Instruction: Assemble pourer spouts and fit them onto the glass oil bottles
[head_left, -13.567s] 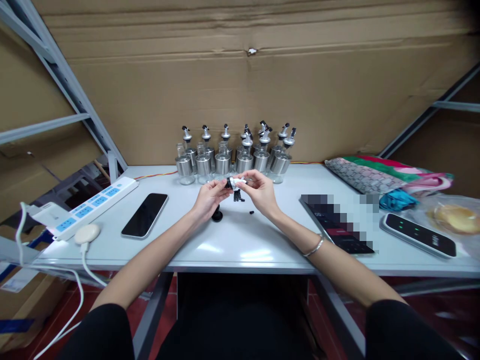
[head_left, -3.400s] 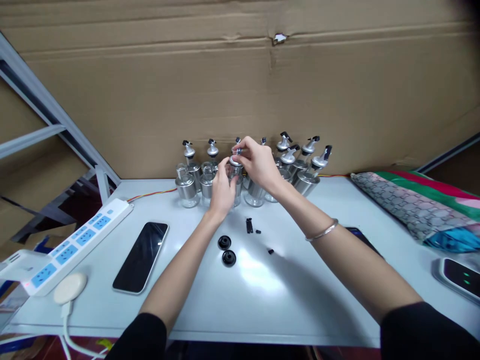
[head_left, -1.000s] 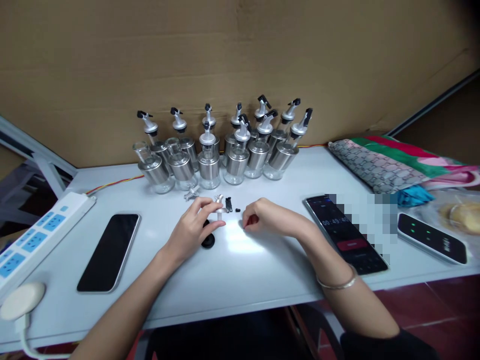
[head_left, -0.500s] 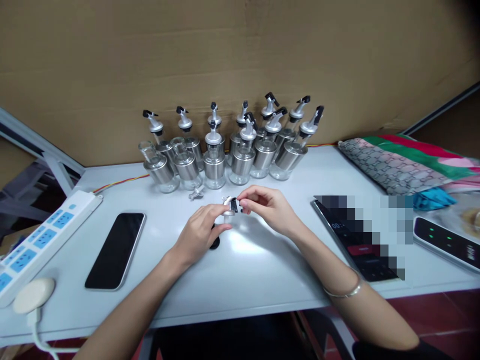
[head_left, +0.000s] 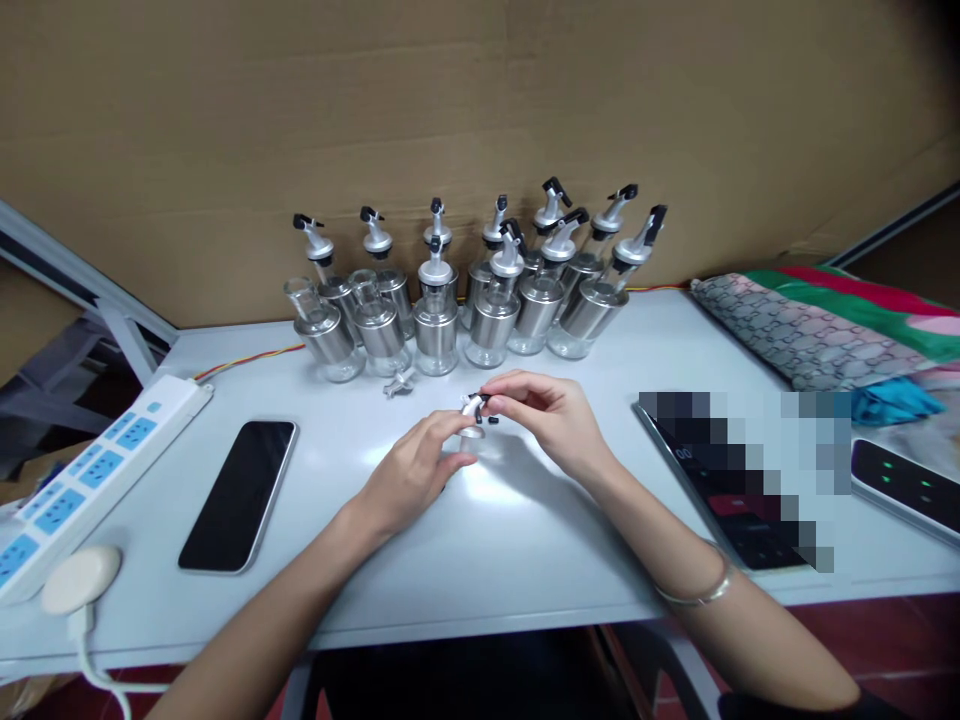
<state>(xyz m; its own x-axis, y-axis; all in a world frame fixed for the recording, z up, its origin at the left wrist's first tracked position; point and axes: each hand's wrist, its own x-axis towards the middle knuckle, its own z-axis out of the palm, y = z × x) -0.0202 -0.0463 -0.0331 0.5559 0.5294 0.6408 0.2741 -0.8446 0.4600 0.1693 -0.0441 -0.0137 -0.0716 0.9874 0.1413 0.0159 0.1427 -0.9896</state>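
Above the middle of the table, my left hand grips a silver pourer top by its body. The fingertips of my right hand pinch the black flap at the top of that pourer. A small black piece shows just under my right fingers. Behind my hands stand several glass and steel bottles, most with silver and black pourers. Two at the left, the front left bottle and the one beside it, have bare necks. A loose silver spout piece lies in front of them.
At the left are a black phone, a white power strip and a round white charger. A partly blurred tablet, another device and patterned cloth lie at the right. Cardboard stands behind.
My right fingers have closed in on the pourer's black flap, which now sits at its top. The view has shifted slightly. My left hand still grips the pourer body.
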